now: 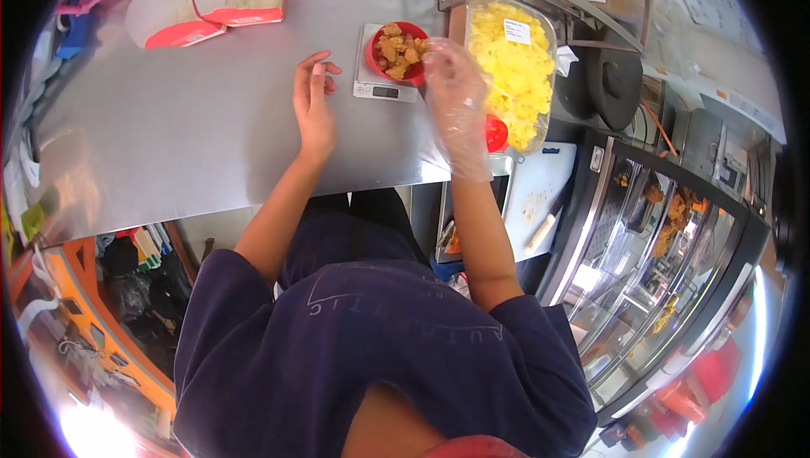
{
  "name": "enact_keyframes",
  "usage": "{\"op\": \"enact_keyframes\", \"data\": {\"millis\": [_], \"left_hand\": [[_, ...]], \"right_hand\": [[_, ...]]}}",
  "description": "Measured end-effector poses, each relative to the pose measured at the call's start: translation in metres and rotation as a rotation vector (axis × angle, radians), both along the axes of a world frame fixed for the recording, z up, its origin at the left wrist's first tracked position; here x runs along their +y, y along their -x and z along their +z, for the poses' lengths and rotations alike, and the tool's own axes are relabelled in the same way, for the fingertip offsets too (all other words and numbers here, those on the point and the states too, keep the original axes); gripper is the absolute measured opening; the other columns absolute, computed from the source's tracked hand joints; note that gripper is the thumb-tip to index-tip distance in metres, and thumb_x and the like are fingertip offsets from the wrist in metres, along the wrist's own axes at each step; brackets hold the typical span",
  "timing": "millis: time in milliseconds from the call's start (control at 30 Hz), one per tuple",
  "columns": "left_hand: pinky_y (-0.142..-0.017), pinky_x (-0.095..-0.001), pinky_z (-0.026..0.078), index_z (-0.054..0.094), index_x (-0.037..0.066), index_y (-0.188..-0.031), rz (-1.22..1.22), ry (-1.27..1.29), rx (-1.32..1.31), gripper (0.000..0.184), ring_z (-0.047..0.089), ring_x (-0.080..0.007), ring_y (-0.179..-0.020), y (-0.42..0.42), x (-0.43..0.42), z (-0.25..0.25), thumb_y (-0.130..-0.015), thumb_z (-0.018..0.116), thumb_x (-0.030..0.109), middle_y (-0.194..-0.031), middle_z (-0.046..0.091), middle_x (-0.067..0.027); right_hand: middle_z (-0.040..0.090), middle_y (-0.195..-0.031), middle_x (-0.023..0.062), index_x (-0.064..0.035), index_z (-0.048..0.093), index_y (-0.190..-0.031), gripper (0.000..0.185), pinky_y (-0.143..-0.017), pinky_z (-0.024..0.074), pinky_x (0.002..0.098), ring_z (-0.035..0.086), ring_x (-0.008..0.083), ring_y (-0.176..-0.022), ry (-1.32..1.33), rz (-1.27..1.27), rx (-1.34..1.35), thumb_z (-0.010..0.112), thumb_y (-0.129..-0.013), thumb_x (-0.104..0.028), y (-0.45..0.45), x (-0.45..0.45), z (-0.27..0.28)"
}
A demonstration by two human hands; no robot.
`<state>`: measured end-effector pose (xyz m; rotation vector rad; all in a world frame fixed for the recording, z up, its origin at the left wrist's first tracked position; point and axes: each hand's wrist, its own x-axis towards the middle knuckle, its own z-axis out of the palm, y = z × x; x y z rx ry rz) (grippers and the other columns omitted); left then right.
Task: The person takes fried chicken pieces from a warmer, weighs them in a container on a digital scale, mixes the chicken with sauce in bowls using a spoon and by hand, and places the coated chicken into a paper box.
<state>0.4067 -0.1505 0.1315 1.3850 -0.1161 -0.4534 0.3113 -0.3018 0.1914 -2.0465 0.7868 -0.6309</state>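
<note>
navy shirt (pixel 380 340) faces craggy brown chunks (pixel 395 55), left fingers (pixel 317 83) curled empty, right hand's (pixel 456 91) unclear.

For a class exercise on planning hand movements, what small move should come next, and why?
Probably ease the right hand, in its clear plastic glove, away from the round red bowl of chunky brown pieces. The bowl sits on a flat silver digital scale, and the hand is at the bowl's rim; any touch, which I cannot confirm, could disturb a reading.
</note>
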Motion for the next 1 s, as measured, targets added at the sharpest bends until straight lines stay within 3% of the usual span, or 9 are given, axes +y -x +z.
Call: {"op": "enact_keyframes", "data": {"millis": [33,133,300,500,567,633,667,833,1000], "left_hand": [[-0.07,-0.0237,0.038,0.055,0.003,-0.112,-0.004,0.0,-0.01,0.033,0.043,-0.0081,-0.073,0.0,0.001,-0.001,-0.097,0.042,0.03,-0.087,0.057,-0.0032],[-0.069,-0.024,0.038,0.055,0.004,-0.112,-0.014,-0.051,0.001,0.034,0.044,-0.008,-0.073,0.0,0.004,-0.002,-0.097,0.043,0.031,-0.086,0.058,-0.0027],[-0.069,-0.0246,0.039,0.054,0.004,-0.115,-0.046,-0.083,-0.064,0.037,0.045,-0.0083,-0.071,0.005,0.003,0.009,-0.097,0.043,0.035,-0.089,0.058,-0.0033],[-0.068,-0.0241,0.037,0.052,0.003,-0.117,-0.133,-0.048,-0.146,0.035,0.043,-0.0086,-0.071,0.005,0.002,0.021,-0.098,0.04,0.03,-0.092,0.056,-0.0039],[-0.068,-0.0238,0.037,0.051,0.003,-0.118,-0.152,-0.058,-0.174,0.034,0.043,-0.0085,-0.071,0.005,-0.003,0.027,-0.098,0.04,0.029,-0.093,0.056,-0.0039],[-0.067,-0.0235,0.036,0.051,0.003,-0.118,-0.158,-0.078,-0.188,0.034,0.043,-0.0082,-0.072,0.006,-0.009,0.031,-0.098,0.04,0.028,-0.093,0.055,-0.0038],[-0.067,-0.0235,0.036,0.051,0.003,-0.118,-0.166,-0.064,-0.2,0.034,0.042,-0.0081,-0.072,0.007,-0.012,0.034,-0.098,0.04,0.028,-0.093,0.055,-0.0035],[-0.067,-0.0235,0.036,0.051,0.004,-0.118,-0.109,-0.099,-0.227,0.035,0.041,-0.0078,-0.072,0.018,-0.021,0.05,-0.098,0.038,0.029,-0.092,0.053,-0.0018],[-0.066,-0.0235,0.035,0.052,0.004,-0.118,-0.041,-0.142,-0.264,0.035,0.04,-0.0078,-0.071,0.045,-0.026,0.065,-0.098,0.038,0.03,-0.09,0.053,-0.0011]], "right_hand": [[0.063,-0.104,0.0165,-0.0007,0.061,-0.102,0.02,-0.088,0.0466,0.0354,0.061,0.0302,-0.097,0.091,0.02,0.066,0.058,-0.083,-0.005,-0.001,0.002,0.003],[0.063,-0.103,0.0169,-0.0008,0.063,-0.099,0.018,-0.087,0.0462,0.0385,0.06,0.0326,-0.096,0.353,0.05,0.082,0.057,-0.082,-0.005,0.0,-0.002,-0.009],[0.064,-0.097,0.017,-0.0039,0.064,-0.1,0.02,-0.086,0.0462,0.0383,0.06,0.0312,-0.092,0.217,-0.064,0.019,0.058,-0.081,-0.006,0.03,-0.002,0.032],[0.065,-0.094,0.0144,-0.0013,0.065,-0.096,0.016,-0.078,0.0485,0.0356,0.062,0.0263,-0.089,0.189,-0.681,-0.076,0.061,-0.082,-0.008,0.142,-0.025,0.067],[0.065,-0.092,0.0148,0.0013,0.065,-0.095,0.016,-0.077,0.0489,0.0359,0.062,0.0258,-0.086,0.252,-0.936,-0.095,0.062,-0.082,-0.008,0.205,-0.056,0.053],[0.066,-0.091,0.0178,0.0014,0.065,-0.095,0.016,-0.078,0.049,0.0361,0.063,0.0292,-0.086,0.437,-1.133,0.037,0.062,-0.082,-0.006,0.255,-0.077,0.08],[0.066,-0.092,0.0201,-0.0015,0.065,-0.103,0.023,-0.078,0.0489,0.0388,0.064,0.0333,-0.087,0.578,-1.104,0.196,0.061,-0.083,-0.013,0.291,-0.098,0.078],[0.062,-0.108,0.0223,-0.0098,0.055,-0.124,0.05,-0.088,0.0435,0.0444,0.059,0.0376,-0.1,0.357,-1.08,0.747,0.046,-0.088,-0.043,0.351,-0.168,0.089],[0.06,-0.113,0.0214,-0.0136,0.049,-0.13,0.054,-0.093,0.0406,0.0438,0.054,0.0359,-0.11,0.253,-1.045,0.9,0.042,-0.089,-0.048,0.374,-0.229,0.073]]}}
